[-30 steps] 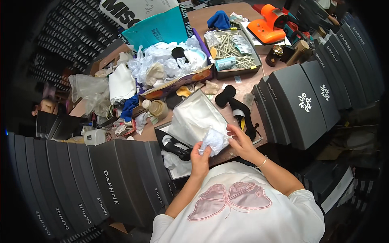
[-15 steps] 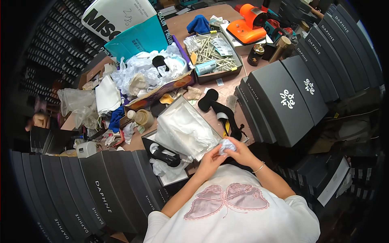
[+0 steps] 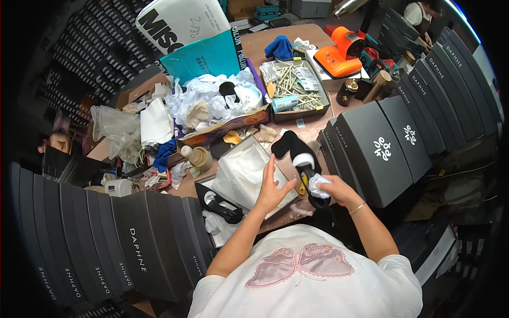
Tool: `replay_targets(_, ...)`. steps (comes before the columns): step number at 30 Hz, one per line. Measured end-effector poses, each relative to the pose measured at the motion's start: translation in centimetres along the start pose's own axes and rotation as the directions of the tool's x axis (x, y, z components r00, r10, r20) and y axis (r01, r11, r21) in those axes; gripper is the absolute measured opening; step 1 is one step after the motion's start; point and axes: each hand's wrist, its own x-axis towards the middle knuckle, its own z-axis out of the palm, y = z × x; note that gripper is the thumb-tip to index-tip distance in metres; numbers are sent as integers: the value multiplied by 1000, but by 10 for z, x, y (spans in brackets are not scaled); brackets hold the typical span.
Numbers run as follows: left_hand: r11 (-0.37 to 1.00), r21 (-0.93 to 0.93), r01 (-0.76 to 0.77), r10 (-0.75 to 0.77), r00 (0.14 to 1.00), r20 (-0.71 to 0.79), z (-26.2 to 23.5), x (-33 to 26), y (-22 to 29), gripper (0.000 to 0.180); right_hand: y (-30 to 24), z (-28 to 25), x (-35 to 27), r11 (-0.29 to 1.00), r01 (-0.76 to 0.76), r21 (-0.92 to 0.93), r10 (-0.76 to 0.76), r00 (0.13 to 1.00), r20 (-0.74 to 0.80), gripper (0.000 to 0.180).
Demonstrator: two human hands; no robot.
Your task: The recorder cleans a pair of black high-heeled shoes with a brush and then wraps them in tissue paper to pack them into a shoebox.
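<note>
- Our right hand (image 3: 339, 193) is closed around a crumpled white paper wad (image 3: 317, 186), thumb and fingers pinching its right side.
- Our left hand (image 3: 272, 192) has its fingers spread and raised, and we see nothing in its grasp.
- The wad is at the near end of a black shoe (image 3: 303, 160) with a pale insole; we cannot tell whether the two touch.
- We judge the wad very light and soft, easily squashed and prone to tearing, so a loose pinch on its bulk suits it.
- The shoe looks light too, firmer along the sole and softer at its straps; we would take hold by the sole or heel.
- Just left of our left hand, white tissue paper (image 3: 238, 170) lies loose in a shoebox (image 3: 289, 200); it looks thin and slippery, best lifted in a gathered fold.
- Beside that box, a second black shoe (image 3: 228, 212) lies on its side.
- Further out, we see stacked dark shoeboxes (image 3: 371, 151) and a purple carton (image 3: 233, 125) heaped with crumpled paper.
</note>
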Motion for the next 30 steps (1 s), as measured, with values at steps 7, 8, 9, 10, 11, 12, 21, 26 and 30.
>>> replay_targets(7,998,-50,-28,39,974,225,-45,21,6,95,8,62,-28,938,-117,326,35,968,247,33)
replay_targets(8,993,-109,43,-14,966,258,-48,16,10,93,13,65,-30,942,-134,309,50,963,266,33)
replay_targets(9,914,-350,206,-82,938,338,-49,6,24,83,18,68,-32,945,-150,291,65,957,284,33)
replay_targets(10,919,-351,180,-67,948,311,-47,1,17,80,22,75,-37,969,-139,205,77,956,282,34)
replay_targets(11,923,-355,147,-47,960,275,-44,-6,5,77,22,81,-43,949,-177,262,103,956,274,35)
replay_targets(12,927,-357,116,-28,970,243,-41,-12,-2,74,22,83,-47,923,-214,321,130,956,264,35)
replay_targets(21,986,143,-90,76,992,99,-44,-17,-7,61,-26,106,-36,621,284,-730,-272,952,139,35)
replay_targets(26,978,177,-110,71,974,216,-55,-20,11,61,-12,114,-17,152,268,-951,-526,837,152,44)
replay_targets(30,984,146,-99,55,960,276,-62,-20,15,67,-7,129,-8,224,300,-927,-656,750,84,46)
